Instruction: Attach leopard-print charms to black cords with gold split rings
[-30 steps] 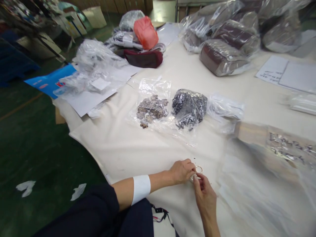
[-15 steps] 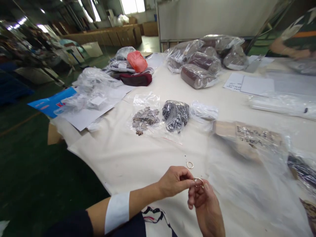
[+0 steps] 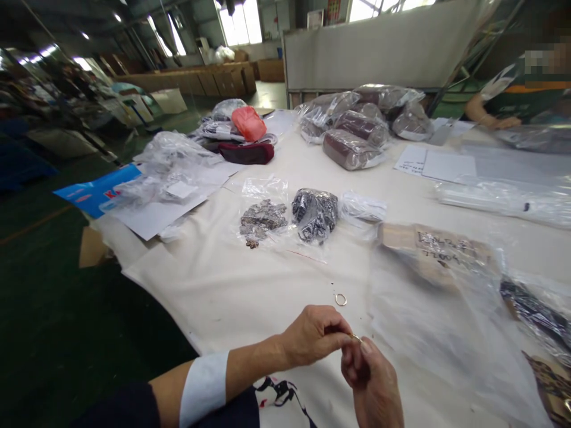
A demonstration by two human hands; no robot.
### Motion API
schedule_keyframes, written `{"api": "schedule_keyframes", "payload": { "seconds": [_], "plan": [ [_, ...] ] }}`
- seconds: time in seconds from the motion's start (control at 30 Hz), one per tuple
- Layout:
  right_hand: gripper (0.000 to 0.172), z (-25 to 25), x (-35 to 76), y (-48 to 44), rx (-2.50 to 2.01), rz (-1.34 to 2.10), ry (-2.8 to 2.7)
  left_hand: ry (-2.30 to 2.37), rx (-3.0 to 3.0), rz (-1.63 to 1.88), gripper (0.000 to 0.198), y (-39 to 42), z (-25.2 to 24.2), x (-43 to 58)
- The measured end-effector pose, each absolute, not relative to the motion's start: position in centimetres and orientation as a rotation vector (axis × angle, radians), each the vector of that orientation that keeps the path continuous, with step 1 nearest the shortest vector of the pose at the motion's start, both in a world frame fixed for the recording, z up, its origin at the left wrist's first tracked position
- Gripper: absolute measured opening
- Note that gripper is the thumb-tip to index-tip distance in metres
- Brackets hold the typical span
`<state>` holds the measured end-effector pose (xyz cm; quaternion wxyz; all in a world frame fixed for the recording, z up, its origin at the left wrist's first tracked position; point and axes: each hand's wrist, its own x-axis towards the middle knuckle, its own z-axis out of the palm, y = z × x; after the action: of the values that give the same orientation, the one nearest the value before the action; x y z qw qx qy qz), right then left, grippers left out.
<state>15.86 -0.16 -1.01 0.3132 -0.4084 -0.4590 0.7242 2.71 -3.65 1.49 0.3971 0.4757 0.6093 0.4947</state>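
Between my fingertips is a thin gold-coloured ring (image 3: 355, 337), seen nearly edge-on. My left hand (image 3: 312, 334) pinches it from the left with thumb and forefinger. From the right, my right hand (image 3: 373, 380) closes its thumb and fingers on the same ring. Just beyond my hands, a second gold ring (image 3: 341, 299) lies flat on the white-covered table (image 3: 267, 285), with a few dark specks beside it. Farther off sits a clear bag of small dark metal pieces (image 3: 263, 219), and right of it a bag of black stringy material (image 3: 314, 215).
Bagged brown goods (image 3: 352, 148) are piled at the back. Plastic wrapping (image 3: 165, 160) and a red packet (image 3: 248, 123) lie left. A marked tan package (image 3: 432, 252) is on the right. Another person's arm (image 3: 486, 113) rests at the far right edge.
The held ring has turned from showing its round face to nearly edge-on. Both hands keep their pinch on it. The view has tilted up slightly.
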Motion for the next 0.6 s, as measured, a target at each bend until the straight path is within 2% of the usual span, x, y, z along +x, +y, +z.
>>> {"api": "schedule_keyframes", "payload": {
  "seconds": [0.1,0.2,0.3,0.4,0.53,0.6],
  "plan": [
    [0.032,-1.9,15.7,-0.6,-1.128,1.247,-1.728,1.536,0.912,1.297,0.012,-3.9,1.2,3.3],
    [0.014,-2.9,15.4,-0.5,-0.901,0.536,-2.05,1.512,0.754,1.314,0.017,-4.1,0.7,3.6],
    [0.012,-3.3,15.1,-0.6,-0.787,0.239,-2.134,1.539,0.736,1.334,0.017,-4.1,0.6,3.2],
    [0.017,-2.7,15.0,-1.4,-0.86,0.466,-2.083,1.462,0.749,1.335,0.017,-4.0,1.1,2.1],
    [0.025,-0.8,15.1,-1.8,-1.262,1.346,-1.565,1.443,0.953,1.327,0.015,-3.9,2.0,0.8],
    [0.032,0.1,15.1,-1.4,-1.289,1.718,-1.357,1.486,1.157,1.331,0.014,-3.9,2.3,0.5]
  ]
}}
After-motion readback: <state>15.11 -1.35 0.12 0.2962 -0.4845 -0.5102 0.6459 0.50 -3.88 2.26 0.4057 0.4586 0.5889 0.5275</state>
